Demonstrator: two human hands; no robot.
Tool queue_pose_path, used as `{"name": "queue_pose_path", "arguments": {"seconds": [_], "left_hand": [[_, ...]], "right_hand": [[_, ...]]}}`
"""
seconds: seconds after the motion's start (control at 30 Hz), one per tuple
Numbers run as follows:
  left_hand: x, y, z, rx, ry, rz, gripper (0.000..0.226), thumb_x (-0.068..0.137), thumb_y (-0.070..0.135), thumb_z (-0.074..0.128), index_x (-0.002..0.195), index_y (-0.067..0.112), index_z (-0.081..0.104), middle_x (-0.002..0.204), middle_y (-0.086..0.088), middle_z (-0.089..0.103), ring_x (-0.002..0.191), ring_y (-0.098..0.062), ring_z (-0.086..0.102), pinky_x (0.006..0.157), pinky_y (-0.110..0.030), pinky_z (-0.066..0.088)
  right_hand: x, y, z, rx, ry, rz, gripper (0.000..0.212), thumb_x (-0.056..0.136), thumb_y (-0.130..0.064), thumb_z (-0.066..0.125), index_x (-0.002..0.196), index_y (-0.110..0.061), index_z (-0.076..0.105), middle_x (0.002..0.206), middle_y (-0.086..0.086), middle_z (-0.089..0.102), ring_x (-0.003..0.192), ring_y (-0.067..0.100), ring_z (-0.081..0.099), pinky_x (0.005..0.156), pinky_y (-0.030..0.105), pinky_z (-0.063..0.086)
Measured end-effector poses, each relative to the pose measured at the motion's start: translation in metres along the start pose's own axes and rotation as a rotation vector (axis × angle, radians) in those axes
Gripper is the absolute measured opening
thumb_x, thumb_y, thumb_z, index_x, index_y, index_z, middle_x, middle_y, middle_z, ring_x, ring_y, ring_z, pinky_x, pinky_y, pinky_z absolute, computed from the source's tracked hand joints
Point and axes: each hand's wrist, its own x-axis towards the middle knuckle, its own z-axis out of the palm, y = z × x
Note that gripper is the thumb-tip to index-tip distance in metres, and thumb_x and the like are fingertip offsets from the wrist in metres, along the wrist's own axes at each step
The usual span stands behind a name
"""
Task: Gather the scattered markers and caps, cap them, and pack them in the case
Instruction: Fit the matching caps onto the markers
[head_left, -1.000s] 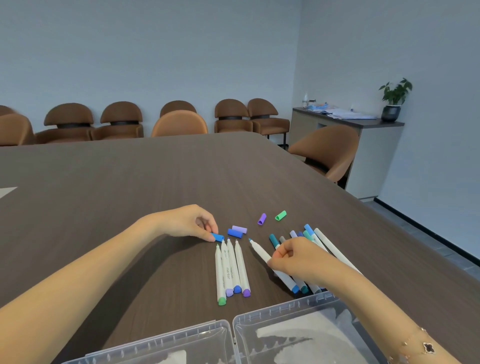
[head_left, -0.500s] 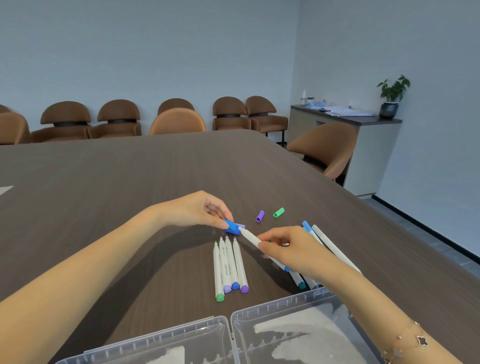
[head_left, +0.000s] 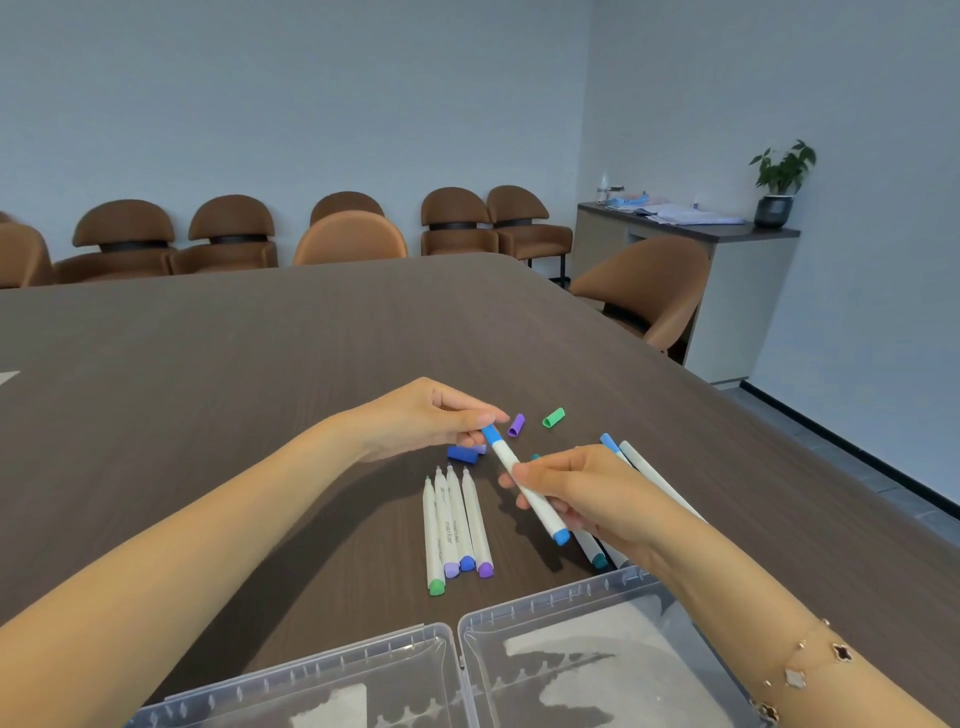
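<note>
A second ago the left hand (head_left: 431, 415) was picking a light blue cap (head_left: 490, 434) off the worktop (head_left: 260, 374) while the right hand (head_left: 587, 493) closed on a white marker (head_left: 527, 491). Now both are lifted and the cap sits on the marker's far tip, pinched in the left grip, with the right grip wrapped around the barrel. It looks pushed on, though I cannot tell whether it is fully seated. That would make one more marker ready to pack.

Four uncapped markers (head_left: 457, 525) lie side by side just left of the hands, and more lie under and right of the right hand. A dark blue cap (head_left: 462, 453), a purple cap (head_left: 516, 425) and a green cap (head_left: 553, 418) are loose at the far side.

The clear case (head_left: 545, 608) lies open at the near edge; both halves hold no markers.
</note>
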Motion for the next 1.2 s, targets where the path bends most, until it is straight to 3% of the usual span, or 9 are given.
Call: {"name": "queue_pose_path", "arguments": {"seconds": [0.2,0.33,0.47,0.57,0.63,0.73,0.87,1.13,1.2], "left_hand": [[0.005,0.005,0.007,0.037,0.019,-0.013,0.025,0.09,0.019,0.06,0.113,0.018,0.069,0.112,0.001,0.069,0.096,-0.018,0.066,0.078,-0.018,0.055],[0.014,0.008,0.006,0.22,-0.04,-0.025,0.03,0.094,0.023,0.056,0.122,0.018,0.064,0.111,0.004,0.067,0.097,-0.016,0.067,0.082,-0.02,0.055],[0.021,-0.001,-0.006,0.464,0.173,0.051,0.013,0.093,0.019,0.059,0.099,0.023,0.069,0.101,0.008,0.067,0.08,-0.003,0.061,0.071,-0.014,0.046],[0.021,-0.015,-0.012,0.528,0.228,0.034,0.01,0.09,0.022,0.063,0.098,0.024,0.069,0.095,0.01,0.065,0.082,-0.002,0.06,0.07,-0.012,0.042],[0.02,-0.02,-0.012,0.565,0.197,0.016,0.013,0.091,0.023,0.062,0.102,0.024,0.069,0.095,0.012,0.063,0.083,-0.003,0.059,0.068,-0.01,0.041],[0.018,-0.024,-0.011,0.612,0.121,0.015,0.02,0.094,0.022,0.058,0.112,0.023,0.067,0.102,0.012,0.058,0.092,-0.006,0.058,0.08,-0.015,0.045],[0.019,-0.027,-0.007,0.61,0.098,0.016,0.023,0.095,0.021,0.055,0.116,0.024,0.065,0.111,0.009,0.058,0.098,-0.008,0.056,0.086,-0.02,0.045],[0.027,-0.032,-0.009,0.525,0.165,-0.013,0.022,0.095,0.023,0.056,0.113,0.02,0.067,0.112,0.005,0.067,0.099,-0.007,0.061,0.089,-0.02,0.046],[0.037,-0.031,-0.005,0.502,0.209,-0.015,0.022,0.094,0.024,0.056,0.112,0.018,0.068,0.111,0.004,0.067,0.099,-0.007,0.06,0.086,-0.019,0.044]], "right_hand": [[-0.002,-0.001,-0.002,0.058,0.041,0.036,0.021,0.09,-0.02,0.061,0.102,-0.007,0.071,0.081,0.0,0.065,0.061,0.01,0.054,0.049,0.014,0.041],[0.006,0.005,0.003,-0.314,0.096,-0.004,0.022,0.091,-0.031,0.06,0.085,-0.013,0.07,0.065,0.002,0.06,0.051,0.008,0.05,0.055,0.018,0.044],[0.011,0.022,0.011,-0.6,0.118,-0.02,0.023,0.089,-0.031,0.06,0.077,-0.012,0.057,0.062,0.0,0.053,0.046,0.006,0.047,0.057,0.022,0.048],[0.014,0.028,0.011,-0.758,0.291,-0.107,0.026,0.088,-0.032,0.063,0.1,-0.013,0.049,0.067,-0.007,0.04,0.053,0.004,0.041,0.047,0.012,0.032],[0.015,0.029,0.012,-0.822,0.335,-0.197,0.034,0.089,-0.034,0.062,0.112,-0.015,0.047,0.077,-0.007,0.046,0.062,0.005,0.047,0.055,0.012,0.04],[0.01,0.026,0.019,-0.791,0.182,-0.401,0.031,0.092,-0.036,0.055,0.122,-0.028,0.052,0.11,-0.006,0.051,0.088,0.007,0.055,0.079,0.016,0.045],[0.002,0.022,0.029,-0.763,-0.062,-0.465,0.026,0.095,-0.036,0.05,0.117,-0.032,0.062,0.112,-0.007,0.052,0.098,0.007,0.055,0.085,0.016,0.042],[0.009,0.025,0.023,-0.911,0.217,-0.266,0.006,0.094,-0.02,0.052,0.095,-0.017,0.046,0.075,-0.005,0.04,0.066,0.012,0.048,0.051,0.014,0.03],[0.009,0.026,0.021,-0.936,0.275,-0.199,0.02,0.093,-0.015,0.05,0.079,-0.017,0.036,0.064,-0.006,0.03,0.052,0.007,0.034,0.045,0.015,0.022]]}}
